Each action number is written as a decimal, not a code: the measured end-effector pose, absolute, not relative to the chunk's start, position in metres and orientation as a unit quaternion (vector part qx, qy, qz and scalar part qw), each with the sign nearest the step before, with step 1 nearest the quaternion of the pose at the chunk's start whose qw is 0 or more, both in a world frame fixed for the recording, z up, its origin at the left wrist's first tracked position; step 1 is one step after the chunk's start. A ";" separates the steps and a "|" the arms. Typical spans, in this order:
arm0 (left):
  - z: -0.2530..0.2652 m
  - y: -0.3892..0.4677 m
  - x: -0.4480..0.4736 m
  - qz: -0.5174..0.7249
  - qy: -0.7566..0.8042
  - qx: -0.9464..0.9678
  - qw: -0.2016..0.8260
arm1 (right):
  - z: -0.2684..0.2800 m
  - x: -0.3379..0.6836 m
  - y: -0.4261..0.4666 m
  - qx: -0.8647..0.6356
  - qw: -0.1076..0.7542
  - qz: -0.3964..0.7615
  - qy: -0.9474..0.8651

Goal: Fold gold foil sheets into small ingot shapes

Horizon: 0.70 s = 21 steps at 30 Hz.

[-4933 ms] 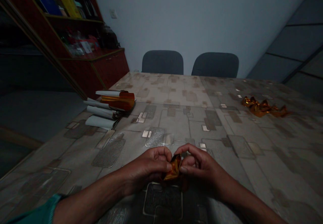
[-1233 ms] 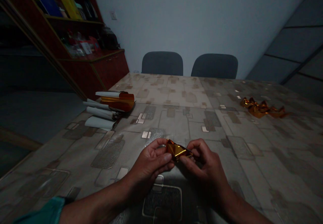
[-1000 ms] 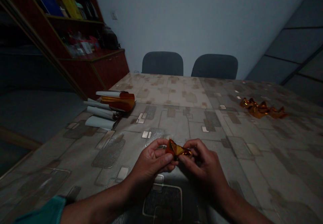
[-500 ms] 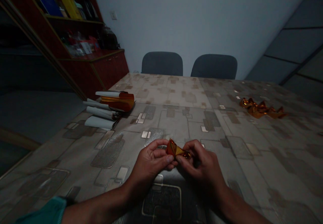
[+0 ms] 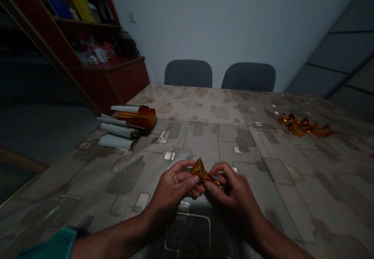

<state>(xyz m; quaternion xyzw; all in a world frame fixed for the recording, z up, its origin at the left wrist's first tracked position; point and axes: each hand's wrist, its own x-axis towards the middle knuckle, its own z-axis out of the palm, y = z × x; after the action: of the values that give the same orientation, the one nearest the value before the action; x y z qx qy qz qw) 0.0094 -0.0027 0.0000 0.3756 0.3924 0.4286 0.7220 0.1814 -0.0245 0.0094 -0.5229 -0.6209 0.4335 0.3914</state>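
Observation:
A small folded gold foil paper ingot is held up between both hands above the near part of the table. My left hand pinches its left side with thumb and fingers, and a pointed tip rises above them. On the other side, my right hand grips the right end, its thumb pressed against the lower edge. The fingers hide part of the foil.
Sheets of gold foil paper with pale backs lie curled at the left of the table. Several folded gold pieces sit together on the right. Two grey chairs stand behind the far edge, and a red cabinet is at the back left.
The left part of the foil piece has opened out a little, its tip standing higher and its face catching more light. Both hands have shifted only slightly and keep their pinch.

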 end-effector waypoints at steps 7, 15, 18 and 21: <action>0.001 -0.005 0.009 0.422 0.395 0.398 0.713 | 0.012 0.178 -0.023 -0.558 0.370 0.408 -0.621; -0.001 -0.004 0.010 0.416 0.402 0.393 0.715 | 0.008 0.179 -0.025 -0.541 0.387 0.443 -0.601; -0.002 -0.004 0.009 0.421 0.397 0.391 0.716 | 0.007 0.179 -0.026 -0.533 0.389 0.452 -0.601; -0.003 -0.006 0.010 0.423 0.391 0.388 0.719 | 0.006 0.178 -0.027 -0.535 0.392 0.442 -0.604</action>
<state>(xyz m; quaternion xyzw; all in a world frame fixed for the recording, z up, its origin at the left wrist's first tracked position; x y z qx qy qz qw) 0.0100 -0.0058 -0.0027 0.3881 0.3911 0.4234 0.7191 0.1780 -0.0272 0.0057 -0.5348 -0.6037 0.4425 0.3922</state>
